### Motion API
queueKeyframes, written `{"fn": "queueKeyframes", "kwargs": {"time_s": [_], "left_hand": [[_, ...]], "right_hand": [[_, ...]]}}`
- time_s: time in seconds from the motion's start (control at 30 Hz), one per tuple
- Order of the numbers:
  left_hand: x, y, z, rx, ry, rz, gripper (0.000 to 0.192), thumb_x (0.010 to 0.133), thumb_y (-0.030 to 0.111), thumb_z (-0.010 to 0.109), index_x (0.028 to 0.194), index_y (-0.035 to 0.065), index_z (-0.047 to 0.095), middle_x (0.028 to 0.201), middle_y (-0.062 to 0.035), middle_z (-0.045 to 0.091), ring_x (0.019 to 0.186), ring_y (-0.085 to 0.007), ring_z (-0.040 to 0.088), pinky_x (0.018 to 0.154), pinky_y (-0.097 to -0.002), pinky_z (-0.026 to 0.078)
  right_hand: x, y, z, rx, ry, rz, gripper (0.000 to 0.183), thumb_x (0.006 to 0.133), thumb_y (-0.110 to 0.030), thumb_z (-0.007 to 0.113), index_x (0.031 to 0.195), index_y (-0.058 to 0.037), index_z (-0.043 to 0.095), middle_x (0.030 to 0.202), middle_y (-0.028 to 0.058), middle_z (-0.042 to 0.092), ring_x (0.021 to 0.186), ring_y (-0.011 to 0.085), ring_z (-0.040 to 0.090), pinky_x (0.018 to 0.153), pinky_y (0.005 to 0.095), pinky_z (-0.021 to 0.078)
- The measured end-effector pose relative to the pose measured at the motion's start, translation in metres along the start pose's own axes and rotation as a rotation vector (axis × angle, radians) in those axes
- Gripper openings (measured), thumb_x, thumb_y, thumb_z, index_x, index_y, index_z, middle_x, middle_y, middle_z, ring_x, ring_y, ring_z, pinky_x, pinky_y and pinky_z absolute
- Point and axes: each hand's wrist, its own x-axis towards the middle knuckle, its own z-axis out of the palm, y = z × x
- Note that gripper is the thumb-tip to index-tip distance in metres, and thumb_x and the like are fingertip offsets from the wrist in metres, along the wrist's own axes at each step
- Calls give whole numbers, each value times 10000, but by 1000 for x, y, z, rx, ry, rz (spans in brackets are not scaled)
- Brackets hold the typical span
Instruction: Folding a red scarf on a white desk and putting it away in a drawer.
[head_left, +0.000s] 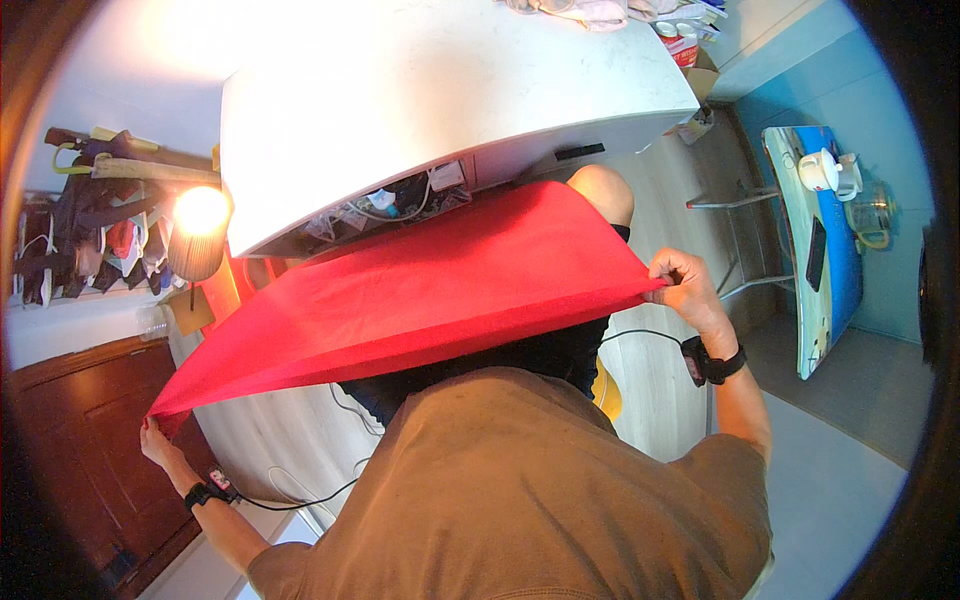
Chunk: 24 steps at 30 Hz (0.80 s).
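A large piece of red cloth is stretched across my lap, its near edge pulled into a long line between my two hands. My left hand pinches its lower left corner, far out to the left. On the other side, my right hand grips the right corner between thumb and fingers. The cloth covers most of my legs; one bare knee shows past its upper right edge. Beneath the near edge, black shorts are visible.
A white desk with an open drawer of cables stands ahead. To its left is a lit lamp. A folding table at right holds a white lidded mug, a glass pitcher and a black remote. Cables trail nearby.
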Motion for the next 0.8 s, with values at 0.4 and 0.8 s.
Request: {"fn": "queueKeyframes", "kwargs": {"time_s": [0.4, 0.8], "left_hand": [[-31, 47, 0, 47, 18, -14, 350, 872, 223, 587, 1096, -46, 599, 970, -129, 642, 830, -214, 612, 700, -336, 497], [-6, 82, 6, -21, 88, 30, 324, 885, 228, 586, 1057, -45, 617, 897, -94, 650, 770, -187, 594, 696, -325, 481]], "right_hand": [[1, 9, 8, 266, 99, -311, 406, 645, 19, 724, 625, -108, 339, 722, -2, 521, 702, 82, 459, 623, 234, 383], [53, -48, -41, 143, 12, 52, 322, 700, -76, 714, 656, -162, 407, 569, -69, 448, 422, 22, 381, 343, 183, 271]]}}
